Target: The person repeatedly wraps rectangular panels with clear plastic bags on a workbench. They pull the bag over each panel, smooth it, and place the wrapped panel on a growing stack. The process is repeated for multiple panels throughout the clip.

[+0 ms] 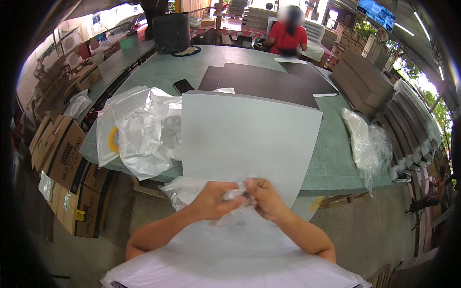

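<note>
My left hand (216,200) and my right hand (263,198) meet in front of me, both closed on a crumpled piece of clear plastic film (235,193). The film hangs loosely around and below my fingers. Just beyond my hands, a large pale grey board (249,139) lies on the green table (331,158), its near part reaching the table's front edge. Whether it is one board or a stack, I cannot tell. To its left sits a heap of clear plastic bags (144,129), with a yellow tape roll (114,139) showing through.
Dark sheets (259,81) and a black phone (183,86) lie farther back. More plastic film (357,134) hangs over the right edge. Cardboard boxes (67,153) stand at left, stacked brown boards (360,81) at right. A person in red (287,36) is behind the table.
</note>
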Motion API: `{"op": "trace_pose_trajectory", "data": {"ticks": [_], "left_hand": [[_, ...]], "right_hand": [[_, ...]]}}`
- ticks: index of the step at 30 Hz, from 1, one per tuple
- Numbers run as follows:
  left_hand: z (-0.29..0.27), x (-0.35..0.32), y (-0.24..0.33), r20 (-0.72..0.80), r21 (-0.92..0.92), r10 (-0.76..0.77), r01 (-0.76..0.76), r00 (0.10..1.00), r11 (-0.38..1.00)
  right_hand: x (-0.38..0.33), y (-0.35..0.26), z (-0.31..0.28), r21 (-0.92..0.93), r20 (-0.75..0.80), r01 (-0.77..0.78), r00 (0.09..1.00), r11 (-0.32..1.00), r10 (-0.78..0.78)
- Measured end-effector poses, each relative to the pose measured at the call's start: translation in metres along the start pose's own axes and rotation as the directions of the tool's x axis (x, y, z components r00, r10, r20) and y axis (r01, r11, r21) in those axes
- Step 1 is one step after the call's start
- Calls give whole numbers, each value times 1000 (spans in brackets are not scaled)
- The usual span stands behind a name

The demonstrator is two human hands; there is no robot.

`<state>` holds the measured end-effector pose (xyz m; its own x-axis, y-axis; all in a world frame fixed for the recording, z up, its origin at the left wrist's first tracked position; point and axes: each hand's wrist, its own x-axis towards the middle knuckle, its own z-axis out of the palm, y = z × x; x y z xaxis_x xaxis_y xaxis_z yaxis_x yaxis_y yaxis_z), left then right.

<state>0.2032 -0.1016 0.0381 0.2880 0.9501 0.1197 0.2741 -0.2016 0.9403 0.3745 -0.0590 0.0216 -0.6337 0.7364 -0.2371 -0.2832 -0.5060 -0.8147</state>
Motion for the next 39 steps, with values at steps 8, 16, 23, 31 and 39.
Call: {"op": "trace_pose_trajectory", "data": {"ticks": [8,16,23,31,39], "left_hand": [[-153,-52,-12,-750,548,326,265,576,793],[33,-14,-8,464,320,-127,-32,877,947],[4,1,26,261,-76,-68,91,963,993],[-31,4,7,580,-391,83,188,810,901],[-75,-11,31,731,-393,307,8,610,920]], "right_hand": [[-47,-30,-62,-91,-107,246,961,965,-255],[-67,-71,7,-452,302,839,463,302,-834],[-36,-52,-10,-198,-48,238,966,951,-252],[-40,-17,-3,-554,798,434,522,711,302],[-63,-51,-23,-963,189,266,786,-47,588]]}}
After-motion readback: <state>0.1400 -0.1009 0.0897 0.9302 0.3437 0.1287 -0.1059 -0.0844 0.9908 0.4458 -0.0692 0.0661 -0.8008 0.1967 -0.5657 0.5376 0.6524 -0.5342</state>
